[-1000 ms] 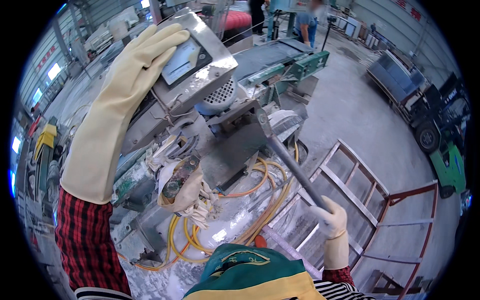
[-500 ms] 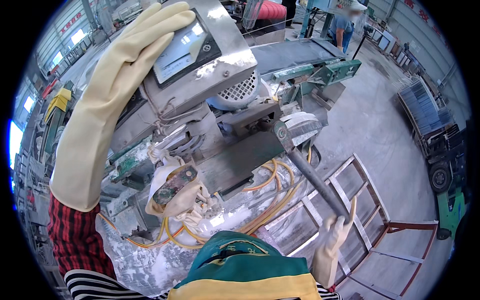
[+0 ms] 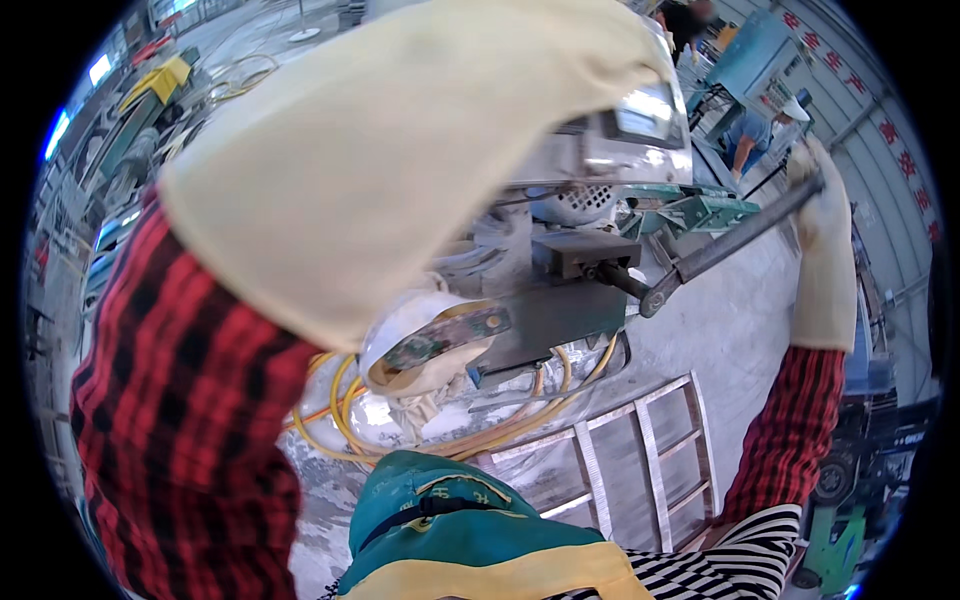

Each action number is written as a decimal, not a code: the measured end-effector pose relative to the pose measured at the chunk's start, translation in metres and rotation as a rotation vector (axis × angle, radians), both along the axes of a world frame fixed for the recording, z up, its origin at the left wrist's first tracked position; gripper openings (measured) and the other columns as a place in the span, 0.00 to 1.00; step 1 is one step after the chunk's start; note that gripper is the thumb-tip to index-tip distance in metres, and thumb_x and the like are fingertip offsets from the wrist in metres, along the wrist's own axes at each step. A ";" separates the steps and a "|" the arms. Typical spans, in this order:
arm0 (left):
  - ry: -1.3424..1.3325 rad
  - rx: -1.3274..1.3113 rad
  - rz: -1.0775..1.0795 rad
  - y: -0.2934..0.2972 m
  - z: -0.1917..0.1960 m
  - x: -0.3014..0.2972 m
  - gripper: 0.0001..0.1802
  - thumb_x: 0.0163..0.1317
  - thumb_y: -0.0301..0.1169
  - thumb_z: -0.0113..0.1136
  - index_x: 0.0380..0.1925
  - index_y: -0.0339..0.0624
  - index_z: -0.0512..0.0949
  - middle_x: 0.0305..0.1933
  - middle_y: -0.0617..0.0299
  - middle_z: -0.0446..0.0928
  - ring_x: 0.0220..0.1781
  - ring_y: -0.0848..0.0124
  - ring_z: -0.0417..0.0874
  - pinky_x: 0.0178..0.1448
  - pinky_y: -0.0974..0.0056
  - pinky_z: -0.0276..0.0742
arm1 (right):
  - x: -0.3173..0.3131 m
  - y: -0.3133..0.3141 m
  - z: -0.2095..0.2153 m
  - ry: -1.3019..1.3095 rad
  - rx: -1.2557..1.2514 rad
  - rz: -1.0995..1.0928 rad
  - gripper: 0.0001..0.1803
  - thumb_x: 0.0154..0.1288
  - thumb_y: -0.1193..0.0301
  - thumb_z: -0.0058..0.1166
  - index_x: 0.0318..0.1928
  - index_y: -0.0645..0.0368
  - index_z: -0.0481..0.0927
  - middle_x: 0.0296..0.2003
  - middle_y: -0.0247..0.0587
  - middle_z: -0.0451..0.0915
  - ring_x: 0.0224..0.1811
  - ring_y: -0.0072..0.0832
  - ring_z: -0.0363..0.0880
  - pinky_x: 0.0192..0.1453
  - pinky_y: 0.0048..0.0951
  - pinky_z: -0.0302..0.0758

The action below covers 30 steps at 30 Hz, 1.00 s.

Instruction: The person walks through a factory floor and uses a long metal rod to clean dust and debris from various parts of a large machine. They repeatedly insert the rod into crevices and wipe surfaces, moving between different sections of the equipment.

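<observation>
My right hand [image 3: 818, 205], in a cream rubber glove, is raised at the right and closed round the end of a long dark metal crank lever [image 3: 738, 238]. The lever slopes down to a pivot on a machine with a dark green plate [image 3: 570, 325]. My left hand [image 3: 560, 55], in a matching long glove, reaches across the upper middle, close in view and blurred. It is nearest the metal control box with a screen [image 3: 645, 115] and covers much of it. Its fingers do not show, so I cannot tell what they touch. A whitish cloth [image 3: 400, 340] wraps round a bracket below.
Yellow and orange hoses [image 3: 480, 440] coil on the floor below the machine. A metal frame [image 3: 650, 460] lies near my right side. A person in a white hat [image 3: 750, 135] works at the far right. A green forklift [image 3: 832, 545] stands at lower right.
My right hand has swung the lever from low right to high right. My left hand has moved right across the control box, closer in view. The view has shifted as well.
</observation>
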<state>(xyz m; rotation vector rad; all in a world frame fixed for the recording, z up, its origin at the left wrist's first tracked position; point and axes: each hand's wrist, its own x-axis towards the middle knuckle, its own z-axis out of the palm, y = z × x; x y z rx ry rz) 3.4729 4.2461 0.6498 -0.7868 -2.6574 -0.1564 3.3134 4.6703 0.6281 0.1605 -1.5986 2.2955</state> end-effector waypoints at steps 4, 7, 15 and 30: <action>0.043 0.006 0.018 0.011 -0.003 -0.003 0.19 0.70 0.33 0.49 0.57 0.60 0.80 0.58 0.55 0.82 0.58 0.59 0.83 0.61 0.54 0.79 | -0.012 -0.059 0.051 0.107 0.118 -0.029 0.16 0.63 0.71 0.67 0.46 0.66 0.77 0.34 0.46 0.82 0.28 0.28 0.81 0.30 0.20 0.80; 0.042 -0.016 0.056 -0.011 -0.010 0.000 0.19 0.68 0.33 0.51 0.56 0.59 0.81 0.57 0.56 0.82 0.58 0.59 0.83 0.61 0.54 0.79 | -0.011 -0.148 0.045 0.167 0.161 0.064 0.17 0.65 0.69 0.66 0.48 0.66 0.77 0.34 0.49 0.81 0.26 0.28 0.79 0.26 0.21 0.77; 0.020 0.164 0.004 0.004 -0.001 0.022 0.15 0.66 0.33 0.52 0.48 0.51 0.85 0.53 0.55 0.84 0.56 0.58 0.84 0.60 0.55 0.79 | 0.112 -0.268 0.047 0.475 0.548 -0.223 0.17 0.73 0.58 0.56 0.55 0.51 0.81 0.22 0.36 0.78 0.15 0.16 0.69 0.18 0.18 0.68; 0.582 0.226 -0.485 -0.058 -0.037 -0.032 0.15 0.68 0.30 0.56 0.54 0.46 0.80 0.59 0.58 0.78 0.55 0.59 0.79 0.61 0.60 0.76 | 0.337 -0.309 -0.095 0.994 1.424 0.249 0.22 0.57 0.60 0.67 0.49 0.56 0.82 0.13 0.31 0.69 0.18 0.33 0.72 0.23 0.36 0.71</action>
